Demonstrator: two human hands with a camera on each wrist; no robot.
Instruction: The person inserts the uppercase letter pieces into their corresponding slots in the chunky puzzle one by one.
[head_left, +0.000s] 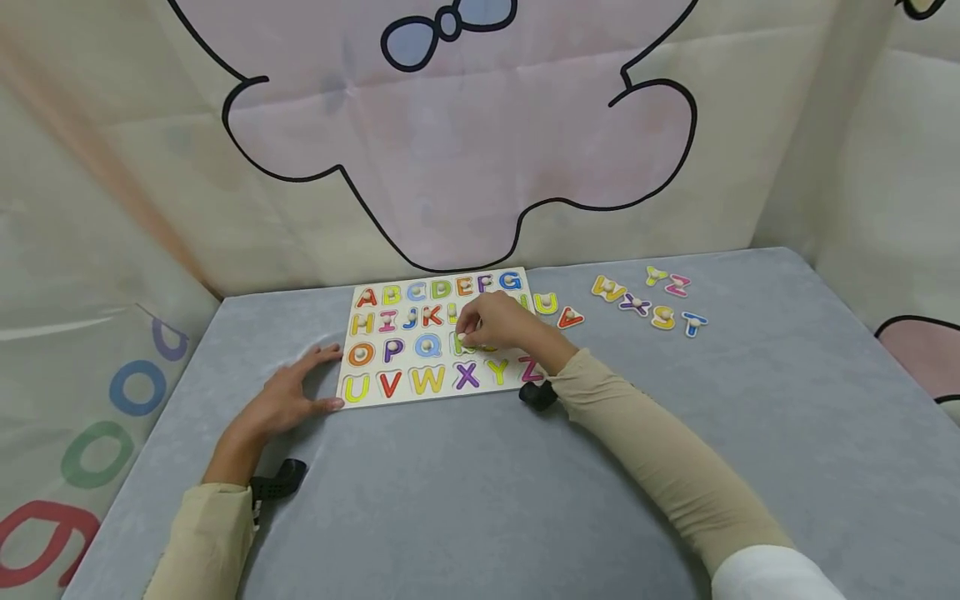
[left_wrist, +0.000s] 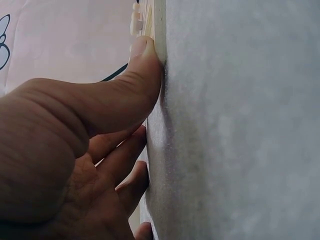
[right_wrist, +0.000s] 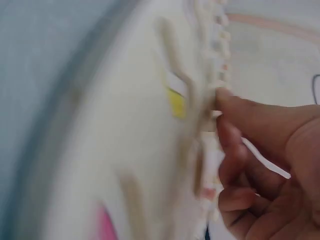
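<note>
The alphabet puzzle board (head_left: 390, 401) lies flat on the table, with knobbed letter pieces in its upper rows. My left hand (head_left: 285, 404) rests at the board's left edge, fingers spread; in the left wrist view its thumb (left_wrist: 142, 65) presses the edge. My right hand (head_left: 495, 323) is over the third row, thumb and fingertips pinching the knob of a green letter piece (head_left: 458, 347), apparently the R. That hand covers part of the second and third rows. In the right wrist view the right hand (right_wrist: 260, 165) is close over the board, which is blurred.
Loose letter pieces lie right of the board: a yellow U (head_left: 546, 303), a red V (head_left: 570, 317), a W (head_left: 608, 288), an X (head_left: 634, 305), an S (head_left: 663, 317), a T (head_left: 693, 323), a Y (head_left: 656, 275) and a Z (head_left: 678, 285). A printed cloth (head_left: 450, 150) hangs behind the table.
</note>
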